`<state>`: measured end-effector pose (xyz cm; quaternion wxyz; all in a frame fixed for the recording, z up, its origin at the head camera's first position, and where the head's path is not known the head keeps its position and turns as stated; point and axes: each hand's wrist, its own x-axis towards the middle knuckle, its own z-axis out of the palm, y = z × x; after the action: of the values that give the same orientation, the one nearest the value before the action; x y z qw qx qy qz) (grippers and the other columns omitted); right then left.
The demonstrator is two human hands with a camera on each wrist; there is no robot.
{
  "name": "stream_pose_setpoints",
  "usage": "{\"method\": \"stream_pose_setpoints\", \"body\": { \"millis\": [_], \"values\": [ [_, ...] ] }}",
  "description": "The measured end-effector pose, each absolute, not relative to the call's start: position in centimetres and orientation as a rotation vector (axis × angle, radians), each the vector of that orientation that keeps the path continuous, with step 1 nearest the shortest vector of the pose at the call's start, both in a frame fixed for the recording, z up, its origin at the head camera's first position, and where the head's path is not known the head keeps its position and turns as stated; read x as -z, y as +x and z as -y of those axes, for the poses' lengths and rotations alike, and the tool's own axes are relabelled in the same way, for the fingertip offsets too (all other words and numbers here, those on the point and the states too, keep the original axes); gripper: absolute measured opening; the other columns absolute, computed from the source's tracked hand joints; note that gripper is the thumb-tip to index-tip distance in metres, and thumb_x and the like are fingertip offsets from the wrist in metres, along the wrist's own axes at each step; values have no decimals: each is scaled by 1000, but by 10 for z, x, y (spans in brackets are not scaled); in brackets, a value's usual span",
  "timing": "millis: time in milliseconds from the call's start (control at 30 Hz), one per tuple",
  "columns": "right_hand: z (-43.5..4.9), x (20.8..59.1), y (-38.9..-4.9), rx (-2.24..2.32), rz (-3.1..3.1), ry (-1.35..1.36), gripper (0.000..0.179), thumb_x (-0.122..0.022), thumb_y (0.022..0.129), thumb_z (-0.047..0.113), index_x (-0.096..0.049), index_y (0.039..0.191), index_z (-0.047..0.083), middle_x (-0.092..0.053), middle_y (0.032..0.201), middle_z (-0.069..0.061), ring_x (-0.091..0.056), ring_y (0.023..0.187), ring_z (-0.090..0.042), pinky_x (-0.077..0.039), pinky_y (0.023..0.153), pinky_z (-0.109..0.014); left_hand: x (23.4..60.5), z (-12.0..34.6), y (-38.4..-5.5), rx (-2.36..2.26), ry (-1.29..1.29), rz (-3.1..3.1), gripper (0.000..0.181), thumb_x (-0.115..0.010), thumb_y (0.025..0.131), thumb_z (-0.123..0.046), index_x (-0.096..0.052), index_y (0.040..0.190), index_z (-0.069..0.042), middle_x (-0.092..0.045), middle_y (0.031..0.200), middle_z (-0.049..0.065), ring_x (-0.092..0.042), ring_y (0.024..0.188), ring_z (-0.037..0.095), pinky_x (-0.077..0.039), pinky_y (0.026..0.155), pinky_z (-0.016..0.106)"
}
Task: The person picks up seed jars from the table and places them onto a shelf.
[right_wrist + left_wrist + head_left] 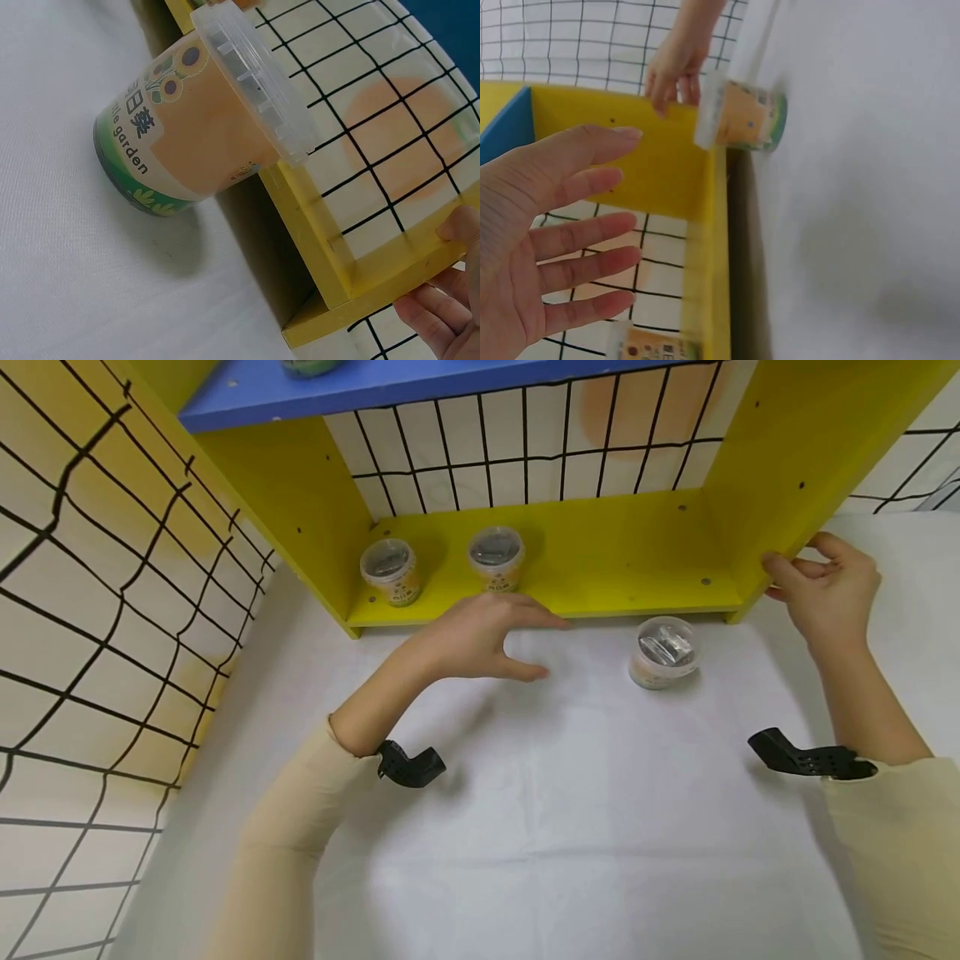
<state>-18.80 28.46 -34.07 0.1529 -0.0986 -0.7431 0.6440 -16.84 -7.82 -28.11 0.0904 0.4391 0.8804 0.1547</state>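
Observation:
My left hand (pixel 487 639) reaches over the table in front of the shelf's lower edge, thumb and fingers spread, holding nothing. To its right, a small tub (pixel 663 652) with a clear lid stands on the table before the shelf. The right wrist view shows this tub (pixel 187 112) printed with sunflowers and "garden" over a green base. My right hand (pixel 828 581) pinches the front edge of the shelf's yellow right side panel (pixel 817 452), thumb inside and fingers outside. Two similar tubs, one at the left (pixel 390 572) and one nearer the middle (pixel 497 558), stand on the yellow bottom board.
A blue shelf board (pixel 450 385) runs above, with part of a green container (pixel 309 367) on it. Black wire mesh (pixel 97 635) stands at the left, and more shows behind the shelf. A white cloth (pixel 562 827) covers the table.

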Motion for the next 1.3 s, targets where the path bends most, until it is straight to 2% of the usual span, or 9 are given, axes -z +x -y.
{"method": "stream_pose_setpoints", "body": {
  "millis": [267, 433, 633, 833, 1167, 1300],
  "values": [
    [-289, 340, -186, -1810, 2151, -285, 43, -68, 82, 15, -58, 123, 8, -65, 74, 26, -61, 62, 10, -46, 51, -9, 277, 75, -161, -433, 1259, -2609, 52, -67, 80, -44, -56, 128, -26, -54, 128, -8, -48, 118, 9, -44, 92, 30],
    [-291, 340, -185, -1823, 2146, -288, 43, -68, 82, 15, -58, 124, 9, -66, 76, 25, -62, 62, 10, -46, 52, -9, 279, 63, -166, -377, 1279, -2610, 52, -65, 81, -46, -55, 129, -27, -54, 128, -9, -47, 119, 8, -42, 94, 29],
    [-292, 341, -185, -1825, 2133, -279, 41, -68, 82, 15, -59, 122, 9, -66, 77, 25, -62, 63, 9, -46, 52, -9, 278, 34, -175, -336, 1361, -2599, 54, -63, 81, -47, -54, 130, -25, -54, 129, -7, -48, 119, 10, -41, 96, 28],
    [-292, 342, -185, -1809, 2127, -276, 40, -68, 82, 15, -60, 121, 10, -66, 76, 25, -61, 64, 10, -46, 52, -9, 278, -3, -184, -225, 1403, -2561, 55, -61, 82, -49, -51, 132, -29, -50, 133, -12, -45, 121, 4, -40, 93, 21],
    [-288, 343, -187, -1814, 2123, -260, 40, -68, 82, 14, -61, 121, 9, -67, 77, 24, -61, 64, 10, -46, 52, -9, 292, -57, -199, -240, 1366, -2514, 58, -63, 79, -53, -49, 133, -34, -48, 133, -17, -40, 122, -1, -35, 94, 16],
    [-286, 344, -187, -1778, 2143, -236, 40, -68, 82, 14, -61, 121, 9, -66, 77, 26, -61, 65, 12, -46, 53, -9, 303, -70, -202, -229, 1306, -2488, 61, -69, 76, -51, -50, 131, -35, -48, 133, -16, -40, 121, 0, -36, 92, 17]
  ]
}}
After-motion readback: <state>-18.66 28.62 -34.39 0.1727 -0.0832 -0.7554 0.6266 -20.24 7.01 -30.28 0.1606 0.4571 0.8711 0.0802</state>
